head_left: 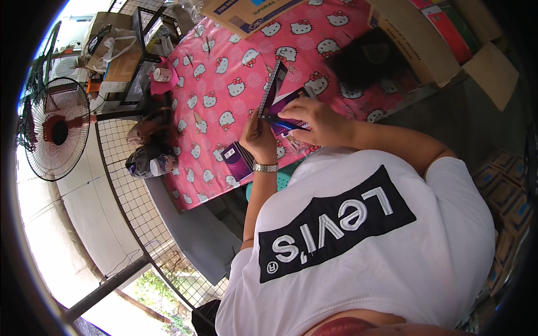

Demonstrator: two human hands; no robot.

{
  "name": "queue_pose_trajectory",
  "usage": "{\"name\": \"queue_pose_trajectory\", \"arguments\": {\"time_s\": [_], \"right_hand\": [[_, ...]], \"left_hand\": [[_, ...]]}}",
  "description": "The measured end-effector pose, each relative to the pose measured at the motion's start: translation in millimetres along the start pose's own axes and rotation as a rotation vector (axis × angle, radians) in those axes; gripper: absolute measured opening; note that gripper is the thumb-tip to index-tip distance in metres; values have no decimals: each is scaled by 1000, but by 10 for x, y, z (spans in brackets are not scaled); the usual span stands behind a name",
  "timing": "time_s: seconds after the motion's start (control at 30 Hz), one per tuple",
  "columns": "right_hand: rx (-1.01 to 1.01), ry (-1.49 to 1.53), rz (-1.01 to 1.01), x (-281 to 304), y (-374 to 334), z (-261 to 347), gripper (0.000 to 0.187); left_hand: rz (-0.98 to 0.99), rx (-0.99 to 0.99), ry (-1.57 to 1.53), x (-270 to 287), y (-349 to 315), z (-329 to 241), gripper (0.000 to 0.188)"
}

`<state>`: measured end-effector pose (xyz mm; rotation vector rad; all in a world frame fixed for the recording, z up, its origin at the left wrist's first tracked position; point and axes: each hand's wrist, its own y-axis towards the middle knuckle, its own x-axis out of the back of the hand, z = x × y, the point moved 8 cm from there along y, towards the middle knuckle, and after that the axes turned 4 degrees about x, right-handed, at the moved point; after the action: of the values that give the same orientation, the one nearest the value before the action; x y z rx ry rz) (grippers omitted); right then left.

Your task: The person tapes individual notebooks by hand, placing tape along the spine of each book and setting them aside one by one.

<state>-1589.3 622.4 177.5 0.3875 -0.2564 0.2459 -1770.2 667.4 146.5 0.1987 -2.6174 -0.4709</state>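
Note:
My left hand (259,138), with a metal-banded watch at the wrist, grips a spiral notebook (274,84) that stands tilted on edge, its bound side toward me. My right hand (320,120) is closed around a blue-handled pliers-like tool (290,124). The tool's dark tip meets the notebook's lower end beside my left fingers; its exact jaws are too small to make out. Just behind and under the tool lies a purple-covered notebook (283,106), partly hidden by my right hand. Another purple notebook (237,161) rests near the table's front edge, left of my left wrist.
A pink cat-print cloth covers the table (227,101). Cardboard boxes stand at its far edge (246,14) and right side (414,47), with a black object (367,59) near the latter. Left are a standing fan (58,129), a wire mesh and a paper cup (162,75).

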Motion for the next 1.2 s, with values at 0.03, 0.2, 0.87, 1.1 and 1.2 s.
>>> {"name": "queue_pose_trajectory", "arguments": {"time_s": [0.03,0.2,0.87,1.1,1.2], "right_hand": [[-243,339,79,-91,7,-155,47],[-308,525,36,-80,-16,-280,48],[-480,-1014,-262,1242,-750,-1931,20],[-625,-1272,-142,1364,-830,-2519,14],[-723,-1194,-212,1414,-872,-2613,15]], "left_hand": [[-11,-55,6,30,18,-92,27],[34,-308,252,276,149,-514,31],[445,533,855,1296,-269,1919,74],[415,574,409,1531,-556,2148,72],[384,614,305,1492,-538,2170,70]]}}
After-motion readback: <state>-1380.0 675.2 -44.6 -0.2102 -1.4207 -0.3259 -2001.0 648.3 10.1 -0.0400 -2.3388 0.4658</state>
